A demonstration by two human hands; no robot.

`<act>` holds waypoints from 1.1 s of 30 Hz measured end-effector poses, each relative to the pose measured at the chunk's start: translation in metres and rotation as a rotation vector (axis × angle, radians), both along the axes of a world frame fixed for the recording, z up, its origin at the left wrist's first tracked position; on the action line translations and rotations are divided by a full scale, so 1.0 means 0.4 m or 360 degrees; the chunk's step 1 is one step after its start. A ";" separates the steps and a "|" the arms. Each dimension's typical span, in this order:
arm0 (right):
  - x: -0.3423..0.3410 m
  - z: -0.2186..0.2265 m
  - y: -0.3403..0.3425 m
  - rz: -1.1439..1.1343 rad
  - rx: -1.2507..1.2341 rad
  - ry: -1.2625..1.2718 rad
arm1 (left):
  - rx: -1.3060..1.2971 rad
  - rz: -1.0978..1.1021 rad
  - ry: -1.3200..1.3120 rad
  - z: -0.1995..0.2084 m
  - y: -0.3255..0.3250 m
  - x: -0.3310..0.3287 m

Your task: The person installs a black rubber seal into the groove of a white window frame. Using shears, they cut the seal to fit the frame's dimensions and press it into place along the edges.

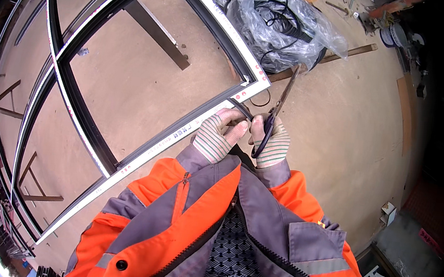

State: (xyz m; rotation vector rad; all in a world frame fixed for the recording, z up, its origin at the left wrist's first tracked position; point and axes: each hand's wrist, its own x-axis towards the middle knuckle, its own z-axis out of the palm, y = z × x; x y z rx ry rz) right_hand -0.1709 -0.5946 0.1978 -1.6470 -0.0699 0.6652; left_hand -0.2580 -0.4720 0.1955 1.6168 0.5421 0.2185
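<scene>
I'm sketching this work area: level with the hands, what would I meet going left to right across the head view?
Black-and-white frame, left hand in a striped glove, right hand in a striped glove, flat brown strip.

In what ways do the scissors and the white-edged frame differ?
The scissors are small; the frame is far larger. The right hand holds the scissors; the frame spreads to the left. The scissors taper narrowly; the frame surrounds wide openings. Both have dark parts.
</scene>
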 end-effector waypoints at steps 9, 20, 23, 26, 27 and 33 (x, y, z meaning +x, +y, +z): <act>-0.242 0.014 0.136 0.0518 0.0097 0.0132 | -0.0245 0.0492 0.0089 0.003 0.091 -0.278; -0.363 0.102 0.218 0.0994 -0.0103 -0.0066 | -0.0550 0.0526 -0.0156 0.082 0.194 -0.556; -0.372 0.102 0.228 0.1143 -0.0178 -0.0087 | -0.0549 0.0561 -0.0112 0.074 0.209 -0.608; -0.393 0.120 0.242 0.1257 -0.0085 -0.0040 | -0.0514 0.0683 -0.0074 0.070 0.213 -0.643; -0.388 0.128 0.248 0.1366 -0.0104 -0.0020 | -0.0406 0.0775 -0.0017 0.077 0.214 -0.651; -0.366 0.103 0.226 0.1687 -0.0059 0.0072 | -0.0459 0.0817 -0.0099 0.100 0.252 -0.685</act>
